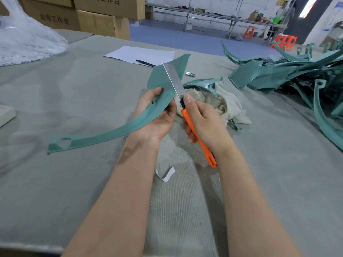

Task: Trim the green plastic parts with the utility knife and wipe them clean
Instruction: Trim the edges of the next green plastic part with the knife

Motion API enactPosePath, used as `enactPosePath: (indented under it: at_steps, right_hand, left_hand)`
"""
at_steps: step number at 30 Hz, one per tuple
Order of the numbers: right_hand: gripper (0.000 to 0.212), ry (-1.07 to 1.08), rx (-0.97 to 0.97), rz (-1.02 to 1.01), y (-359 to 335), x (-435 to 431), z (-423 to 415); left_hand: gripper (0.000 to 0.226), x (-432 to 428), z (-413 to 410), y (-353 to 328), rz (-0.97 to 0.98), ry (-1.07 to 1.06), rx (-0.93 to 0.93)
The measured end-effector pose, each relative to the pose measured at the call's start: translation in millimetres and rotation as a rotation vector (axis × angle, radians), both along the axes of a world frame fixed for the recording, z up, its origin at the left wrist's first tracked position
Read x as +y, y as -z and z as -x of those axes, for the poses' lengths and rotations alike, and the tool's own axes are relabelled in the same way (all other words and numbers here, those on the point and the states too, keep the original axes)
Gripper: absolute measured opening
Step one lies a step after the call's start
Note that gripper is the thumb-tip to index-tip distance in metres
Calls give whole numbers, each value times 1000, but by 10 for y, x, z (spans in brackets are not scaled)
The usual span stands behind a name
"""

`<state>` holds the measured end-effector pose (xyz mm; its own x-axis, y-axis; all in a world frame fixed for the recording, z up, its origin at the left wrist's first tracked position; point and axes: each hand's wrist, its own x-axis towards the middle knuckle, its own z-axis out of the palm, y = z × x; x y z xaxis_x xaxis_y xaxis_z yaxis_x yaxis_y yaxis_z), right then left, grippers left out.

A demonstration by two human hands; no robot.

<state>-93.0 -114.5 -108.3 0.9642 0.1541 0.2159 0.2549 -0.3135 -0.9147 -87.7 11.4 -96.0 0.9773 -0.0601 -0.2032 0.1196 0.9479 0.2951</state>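
Bright, even indoor light; only soft, faint shadows lie on the table. Wide-angle distortion bends the edges. The far room is blurred, and a panel top right blows out white.

probably a factory workshop: stacked cartons, long workbenches, plastic stools.

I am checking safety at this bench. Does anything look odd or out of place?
The utility knife in the right hand has its blade pushed out very far, across the green part that the left hand holds. So long a blade could snap. Pale trimmings litter the table below.
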Motion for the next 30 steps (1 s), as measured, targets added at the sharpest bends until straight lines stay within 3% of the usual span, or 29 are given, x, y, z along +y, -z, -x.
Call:
enactPosePath:
  at_steps: [6, 9, 13, 16, 19, 21, 30]
  right_hand:
    - [46, -95, -14, 68, -9, 83, 66]
    - [46, -181, 5, 157, 5, 168, 110]
    - [47, -230, 21, 186, 3, 196, 138]
    - [47, -277, 43, 202, -6, 223, 156]
    - [47, -321, 66, 227, -3, 244, 192]
    - [48, -348, 70, 255, 9, 269, 224]
    - [49, -412, 102, 294, -21, 313, 320]
  left_hand:
    - [27, -22, -22, -27, -13, -26, 4]
    - [25, 41, -35, 43, 61, -66, 12]
    - [27, 75, -83, 72, -147, -178, 41]
    - [15, 62, -32, 47, -36, -246, -2]
    - [33, 59, -32, 18, -28, -299, -26]
    - [13, 77, -47, -13, 36, -310, 0]
    - [18, 180, -89, 11, 159, -354, -65]
